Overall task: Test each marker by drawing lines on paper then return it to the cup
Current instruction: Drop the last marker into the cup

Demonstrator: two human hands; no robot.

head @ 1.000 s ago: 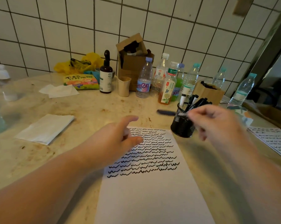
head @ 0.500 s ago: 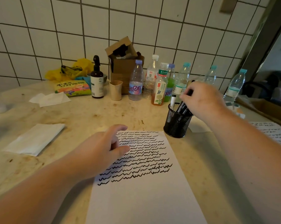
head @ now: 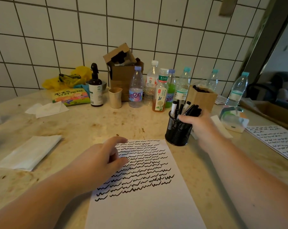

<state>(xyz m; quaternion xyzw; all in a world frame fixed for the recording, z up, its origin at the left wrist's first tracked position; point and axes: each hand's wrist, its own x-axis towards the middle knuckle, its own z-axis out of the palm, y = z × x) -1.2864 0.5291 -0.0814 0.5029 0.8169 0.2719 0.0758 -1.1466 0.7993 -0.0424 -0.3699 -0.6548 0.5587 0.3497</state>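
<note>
- The tabletop, beige and stained, is carrying everything, with a white tiled wall standing behind it.
- Two sheets of paper are lying on it: the main paper right in front of the person, its upper half filled with rows of black squiggles, and a second marked sheet well apart at the right edge.
- Two folded white tissues are sitting on the left, one near and one further back.
- An open cardboard box is standing against the wall, with a smaller brown box just behind the cup.
- Seven plastic bottles are lining up along the back, plus one dark spray bottle and one beige tumbler.
- One black mesh cup is standing just past the paper's top right corner, holding a bunch of black markers; I cannot count them exactly.
- The left hand is resting on the paper's left edge, fingers loosely curled and holding nothing.
- The right hand is pressing against the cup's right side, fingers wrapping up around the marker tops; whether it is gripping one marker I cannot tell.
</note>
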